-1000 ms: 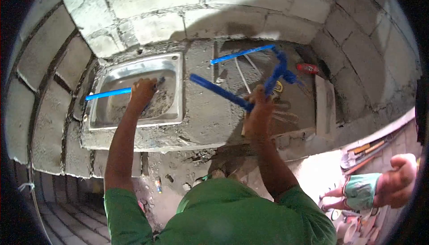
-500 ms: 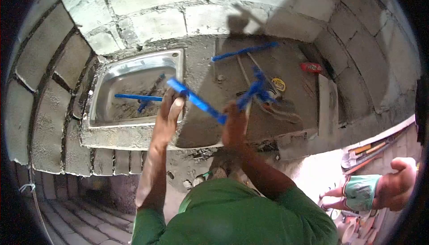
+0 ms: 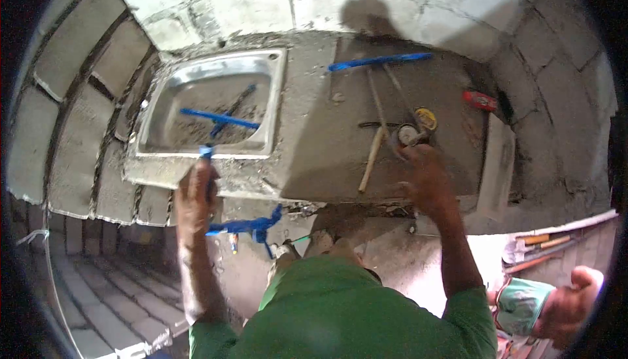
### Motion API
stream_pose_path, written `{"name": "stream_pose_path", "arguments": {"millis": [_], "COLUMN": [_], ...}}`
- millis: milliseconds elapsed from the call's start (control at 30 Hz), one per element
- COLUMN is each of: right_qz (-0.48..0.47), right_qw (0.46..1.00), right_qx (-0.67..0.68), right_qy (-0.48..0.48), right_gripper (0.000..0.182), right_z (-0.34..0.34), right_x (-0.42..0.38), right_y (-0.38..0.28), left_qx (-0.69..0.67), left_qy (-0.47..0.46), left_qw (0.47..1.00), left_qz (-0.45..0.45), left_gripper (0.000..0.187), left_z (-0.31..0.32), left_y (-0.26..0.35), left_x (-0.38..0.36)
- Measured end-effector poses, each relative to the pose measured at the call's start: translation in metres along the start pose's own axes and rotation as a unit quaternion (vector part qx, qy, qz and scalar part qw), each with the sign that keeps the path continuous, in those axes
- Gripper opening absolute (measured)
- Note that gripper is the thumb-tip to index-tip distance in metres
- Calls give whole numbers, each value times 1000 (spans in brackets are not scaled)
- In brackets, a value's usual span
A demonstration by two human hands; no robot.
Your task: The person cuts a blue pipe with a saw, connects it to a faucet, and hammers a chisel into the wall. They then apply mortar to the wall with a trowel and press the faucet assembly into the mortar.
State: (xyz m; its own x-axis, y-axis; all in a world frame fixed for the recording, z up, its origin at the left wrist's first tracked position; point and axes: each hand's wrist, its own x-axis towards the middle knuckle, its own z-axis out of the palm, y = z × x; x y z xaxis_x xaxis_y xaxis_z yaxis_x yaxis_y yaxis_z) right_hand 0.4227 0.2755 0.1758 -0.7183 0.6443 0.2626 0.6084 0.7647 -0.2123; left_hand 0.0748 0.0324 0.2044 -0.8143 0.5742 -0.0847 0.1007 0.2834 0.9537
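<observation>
My left hand [image 3: 195, 192] is closed around a blue pipe [image 3: 206, 152], whose end sticks up past the fingers beside the sink's front rim. A branched blue pipe piece [image 3: 245, 226] shows right of my left wrist, below the ledge edge; whether it joins the held pipe is hidden. My right hand [image 3: 425, 179] is over the ledge, fingers apart and slightly blurred, just below a round pale object [image 3: 408, 135] and a yellow roll [image 3: 426, 119]. Left of it, a hammer-like tool with a wooden handle [image 3: 373, 159] lies on the ledge.
The metal sink [image 3: 278, 107] holds dirt and crossed blue pipes [image 3: 219, 117]. Another blue pipe [image 3: 381, 62] lies along the back, with a red packet [image 3: 479, 101] and a board [image 3: 497, 166] at the right. Another person [image 3: 562, 306] is at lower right.
My left hand has moved down and left with the blue pipe. My right hand has let go of the blue pipework and moved right, near the round object.
</observation>
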Motion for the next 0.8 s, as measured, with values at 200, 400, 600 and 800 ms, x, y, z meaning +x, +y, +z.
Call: {"name": "stream_pose_path", "arguments": {"millis": [200,400,600,800], "right_qz": [93,205,270,121], "right_qw": [987,973,868,974], "right_qx": [-93,-89,405,190], "right_qy": [-94,-55,95,33], "right_gripper": [62,39,35,24], "right_z": [35,-39,-17,76], "right_x": [6,12,-43,-78], "right_y": [47,23,32,-66], "left_qx": [-5,60,10,3], "left_qy": [-140,-158,-157,-208], "left_qw": [990,983,986,964], "left_qz": [3,67,47,165], "left_gripper": [35,33,34,32], "left_z": [37,23,-11,-12], "left_y": [-17,-46,-61,-110], "left_x": [-2,-5,-24,0]}}
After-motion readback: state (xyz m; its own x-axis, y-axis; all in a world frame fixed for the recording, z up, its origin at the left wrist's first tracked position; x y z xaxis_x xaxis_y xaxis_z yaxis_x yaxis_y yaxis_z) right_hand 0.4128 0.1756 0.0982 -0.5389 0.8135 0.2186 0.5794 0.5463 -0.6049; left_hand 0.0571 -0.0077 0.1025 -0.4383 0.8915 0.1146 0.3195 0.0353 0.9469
